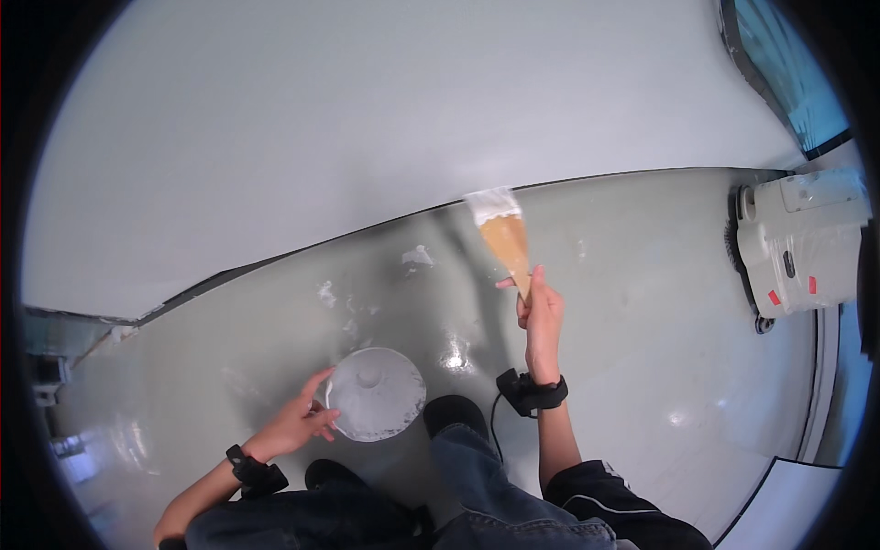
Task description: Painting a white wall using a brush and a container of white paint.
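Note:
My right hand [541, 320] grips the narrow end of a putty knife [505, 240] with a tan, tapered body. White paste covers its broad blade, which points away from me, at the line where the white wall [412, 117] meets the floor. My left hand [299, 421] holds the left rim of a round white disc [378, 402], with the thumb over its edge. The disc has a faint circle on its surface and rough, smeared edges. Whether it is a lid or a shallow vessel, I cannot tell.
White smears [418, 256] mark the glossy grey-green floor [619, 385]. At the right stands a pale, plastic-wrapped machine [801, 240] with a dark brush edge and red stickers. A dark strip [330, 240] runs along the wall's foot. My shoes [455, 414] are close to the disc.

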Demonstrator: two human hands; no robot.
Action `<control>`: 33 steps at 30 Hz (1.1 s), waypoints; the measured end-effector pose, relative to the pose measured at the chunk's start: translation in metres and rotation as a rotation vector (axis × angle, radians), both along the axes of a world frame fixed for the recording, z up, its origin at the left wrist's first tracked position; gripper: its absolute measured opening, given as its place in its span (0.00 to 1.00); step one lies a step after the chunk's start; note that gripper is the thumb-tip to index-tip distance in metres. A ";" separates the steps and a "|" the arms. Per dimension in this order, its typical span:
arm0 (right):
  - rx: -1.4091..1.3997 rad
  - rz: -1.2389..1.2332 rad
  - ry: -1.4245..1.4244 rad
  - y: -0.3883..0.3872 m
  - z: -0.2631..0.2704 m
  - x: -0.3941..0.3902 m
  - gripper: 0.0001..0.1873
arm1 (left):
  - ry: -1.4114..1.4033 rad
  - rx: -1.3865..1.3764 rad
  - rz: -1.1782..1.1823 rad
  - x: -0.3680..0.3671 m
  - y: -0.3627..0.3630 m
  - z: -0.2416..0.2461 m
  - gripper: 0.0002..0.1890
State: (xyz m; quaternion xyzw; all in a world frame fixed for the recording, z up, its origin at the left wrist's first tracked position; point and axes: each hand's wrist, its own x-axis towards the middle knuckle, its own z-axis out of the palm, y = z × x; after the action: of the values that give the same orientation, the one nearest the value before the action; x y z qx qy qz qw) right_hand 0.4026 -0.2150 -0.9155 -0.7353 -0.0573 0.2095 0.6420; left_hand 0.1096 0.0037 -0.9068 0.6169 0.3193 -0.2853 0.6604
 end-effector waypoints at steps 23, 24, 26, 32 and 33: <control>-0.005 -0.013 0.011 0.008 0.003 0.034 0.19 | 0.016 0.032 -0.065 -0.007 0.004 -0.014 0.38; -0.083 -0.056 -0.045 0.005 0.000 0.027 0.18 | 0.024 0.042 -0.065 -0.006 0.004 -0.014 0.37; -0.102 -0.147 -0.077 -0.005 0.004 0.015 0.16 | 0.034 0.054 -0.065 -0.006 0.004 -0.013 0.37; 0.182 -0.165 -0.214 0.026 0.091 0.024 0.17 | 0.054 0.077 -0.059 -0.010 0.004 -0.016 0.38; 0.186 -0.172 -0.217 0.035 0.105 0.031 0.17 | 0.052 0.030 -0.036 -0.013 0.008 -0.021 0.38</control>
State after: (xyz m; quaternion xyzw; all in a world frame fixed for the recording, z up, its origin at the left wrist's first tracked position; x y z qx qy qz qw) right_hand 0.4338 -0.1803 -0.8109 -0.6932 -0.0820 0.0669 0.7130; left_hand 0.0962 0.0118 -0.9281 0.6249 0.3292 -0.3083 0.6373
